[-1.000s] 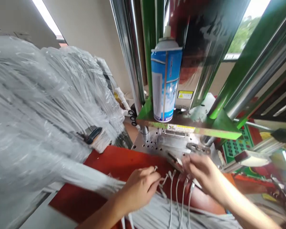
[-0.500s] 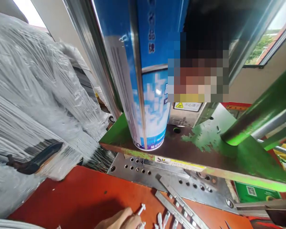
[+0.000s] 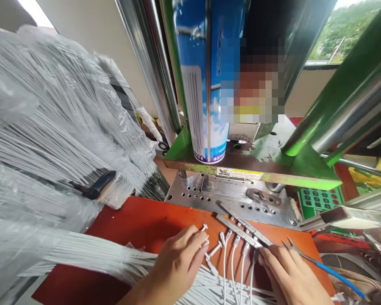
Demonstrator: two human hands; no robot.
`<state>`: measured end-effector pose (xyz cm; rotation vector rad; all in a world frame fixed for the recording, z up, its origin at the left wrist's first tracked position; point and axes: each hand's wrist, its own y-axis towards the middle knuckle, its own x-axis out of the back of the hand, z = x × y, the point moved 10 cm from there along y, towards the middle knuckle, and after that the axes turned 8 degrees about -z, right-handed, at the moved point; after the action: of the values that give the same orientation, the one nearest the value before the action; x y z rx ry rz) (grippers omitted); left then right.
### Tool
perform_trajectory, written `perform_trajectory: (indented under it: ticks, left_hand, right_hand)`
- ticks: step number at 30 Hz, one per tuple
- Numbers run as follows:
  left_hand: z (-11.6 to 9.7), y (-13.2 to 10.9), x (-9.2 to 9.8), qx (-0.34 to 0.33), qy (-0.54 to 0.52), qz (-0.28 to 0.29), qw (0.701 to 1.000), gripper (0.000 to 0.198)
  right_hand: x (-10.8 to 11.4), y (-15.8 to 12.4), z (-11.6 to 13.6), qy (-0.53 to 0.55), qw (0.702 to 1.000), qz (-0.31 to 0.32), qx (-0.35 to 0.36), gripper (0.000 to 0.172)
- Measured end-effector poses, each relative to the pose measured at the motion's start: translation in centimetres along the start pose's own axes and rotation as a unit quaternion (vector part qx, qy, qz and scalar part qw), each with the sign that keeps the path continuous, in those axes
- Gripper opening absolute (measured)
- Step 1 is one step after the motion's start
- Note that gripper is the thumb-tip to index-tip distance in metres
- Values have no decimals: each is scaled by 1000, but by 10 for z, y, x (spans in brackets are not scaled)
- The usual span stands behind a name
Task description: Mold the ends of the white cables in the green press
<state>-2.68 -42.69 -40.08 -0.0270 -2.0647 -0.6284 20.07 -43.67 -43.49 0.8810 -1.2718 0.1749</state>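
My left hand rests on a bundle of white cables on the red worktop, fingers curled around cable ends with small plugs. My right hand lies fingers-down at the near end of a slim metal fixture bar, touching it. Several white cables run from the bar toward me, their plug ends seated along it.
A steel mould plate with holes sits behind the bar under a green press frame. A blue spray can stands on the frame. Plastic-wrapped cable bundles fill the left. Blue-handled tweezers lie at the right.
The view has pulled back and down from the close look at the can. Both hands are in sight again, and my right hand now presses on the fixture bar's near end.
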Motion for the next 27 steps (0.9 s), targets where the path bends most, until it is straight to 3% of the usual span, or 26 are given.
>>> perform_trajectory:
  ticks: [4,7,10,14,18,20,23,25,27]
  left_hand:
    - [-58,-15,-14,-159,2,10,987,5]
    - [-82,-26,-39,-216,36,26,975,34]
    - [-86,-24,-53,-174,37,52,983,58]
    - [-86,-16,-47,-80,15,111,990,55]
    - [-99,-17,-43,-118,12,127,985,50]
    - [-107,-26,-46,-167,19,115,979,47]
    - [-117,-35,-48,-222,37,48,973,51]
    - [-118,-28,-47,-223,49,0,973,55]
    - [-110,-6,-45,-197,62,-24,978,52]
  right_hand:
    - [1,13,4,-24,999,-23,-39,32]
    - [-2,13,3,-20,998,-28,-61,35]
    - [-6,14,0,-26,996,-5,-82,36]
    - [-11,14,-5,-10,992,40,-116,25]
    - [-3,11,-22,93,973,37,-208,20]
    - [5,16,-33,142,962,22,-231,27]
    - [19,38,-51,191,955,-20,-227,28]
    - [26,61,-66,201,952,-64,-220,28]
    - [28,91,-80,205,949,-108,-212,30]
